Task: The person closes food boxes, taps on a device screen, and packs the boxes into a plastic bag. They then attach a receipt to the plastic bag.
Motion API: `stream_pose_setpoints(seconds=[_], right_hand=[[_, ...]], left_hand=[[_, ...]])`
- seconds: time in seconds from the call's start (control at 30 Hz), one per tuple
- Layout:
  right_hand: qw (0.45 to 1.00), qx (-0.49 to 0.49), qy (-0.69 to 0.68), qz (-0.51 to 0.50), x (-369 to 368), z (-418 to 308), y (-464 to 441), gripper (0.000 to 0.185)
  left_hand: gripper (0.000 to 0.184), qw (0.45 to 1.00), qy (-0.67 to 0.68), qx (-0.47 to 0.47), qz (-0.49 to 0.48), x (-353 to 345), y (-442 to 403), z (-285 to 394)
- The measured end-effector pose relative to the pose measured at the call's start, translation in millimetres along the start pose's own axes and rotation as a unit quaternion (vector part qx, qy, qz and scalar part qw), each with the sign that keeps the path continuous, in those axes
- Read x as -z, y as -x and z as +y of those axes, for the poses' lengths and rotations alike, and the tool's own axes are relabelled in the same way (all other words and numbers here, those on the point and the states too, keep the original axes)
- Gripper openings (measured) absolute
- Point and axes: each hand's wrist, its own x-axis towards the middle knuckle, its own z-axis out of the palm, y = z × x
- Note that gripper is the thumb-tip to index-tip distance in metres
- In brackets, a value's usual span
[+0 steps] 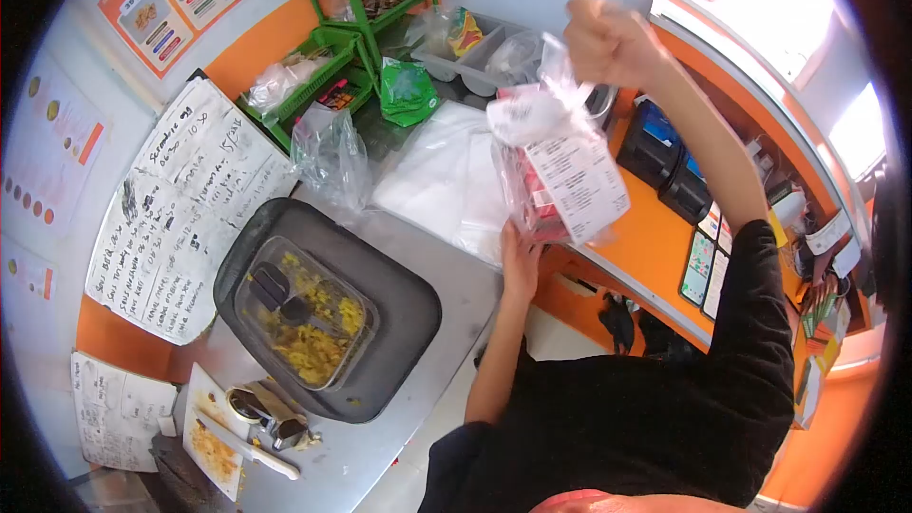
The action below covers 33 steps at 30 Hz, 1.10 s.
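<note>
A clear plastic bag [518,157] holds a red and white package, and a printed receipt [577,182] shows on its front. My left hand [522,261] grips the bag at its lower edge, fingers partly hidden behind it. My right hand [613,43] is closed in a fist beside the bag's gathered top, which reaches up to the fingers. What lies inside the fist is hidden. Under and left of the bag, a stack of white plastic sheets or bags [437,176] lies on the metal counter [418,370].
A lidded clear container of yellow food [313,323] sits in a black tray [399,323]. A knife [247,446] rests on a cutting board [204,408]. Green racks [366,24], a green pouch [408,90] and a grey bin [475,57] stand behind. Phones [698,266] lie on the orange counter.
</note>
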Motion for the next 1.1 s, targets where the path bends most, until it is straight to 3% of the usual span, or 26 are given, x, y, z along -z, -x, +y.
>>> stream_pose_setpoints(seconds=[0.07,0.1,0.17,0.27,0.5,0.6,0.7,0.87,0.9,0.97,1.03,1.07,1.1], right_hand=[[0.996,0.058,-0.061,-0.037,7.8,-25.1,-1.2,0.009],[0.998,0.049,-0.034,-0.017,6.6,-40.0,1.4,0.008],[0.999,0.033,0.027,0.026,-2.6,-73.7,6.4,0.024],[0.973,0.066,0.150,0.165,-38.1,-102.5,17.5,0.033],[0.976,0.053,0.201,0.060,-65.9,-140.7,30.6,0.029],[0.958,0.062,0.262,0.103,-68.3,-140.1,34.3,0.015],[0.902,0.059,0.395,0.163,-66.0,-133.1,38.6,0.024],[0.742,-0.021,0.638,0.204,-61.9,-113.3,46.8,0.057],[0.733,-0.048,0.649,0.197,-61.9,-109.0,48.0,0.064],[0.725,-0.147,0.643,0.198,-63.4,-108.6,51.5,0.077],[0.688,-0.264,0.636,0.228,-75.4,-109.7,46.4,0.083],[0.631,-0.247,0.680,0.279,-82.8,-102.5,43.3,0.077],[0.662,-0.268,0.646,0.271,-72.1,-100.4,46.4,0.073]], left_hand=[[0.048,0.991,0.077,0.055,-0.095,-16.6,-34.5,0.3],[0.049,0.982,0.115,0.072,-0.132,-26.9,-49.4,-1.5],[0.050,0.966,0.170,0.078,-0.180,-47.1,-72.8,-5.0],[0.052,0.946,0.216,0.081,-0.230,-62.6,-94.7,-5.1],[0.058,0.921,0.238,0.114,-0.286,-49.8,-82.0,-9.5],[0.061,0.913,0.243,0.137,-0.299,-37.2,-66.3,-12.3],[0.063,0.902,0.250,0.159,-0.315,-28.7,-55.6,-8.7],[0.068,0.878,0.259,0.164,-0.367,-28.4,-45.0,15.0],[0.068,0.875,0.258,0.147,-0.383,-39.9,-40.5,30.8],[0.052,0.863,0.250,0.081,-0.431,-80.5,-21.3,77.5],[0.053,0.865,0.235,0.065,-0.438,-103.3,-14.7,103.8],[0.061,0.875,0.224,0.085,-0.420,-106.4,-14.9,108.9],[0.067,0.875,0.229,0.110,-0.412,-103.8,-17.0,108.1]])
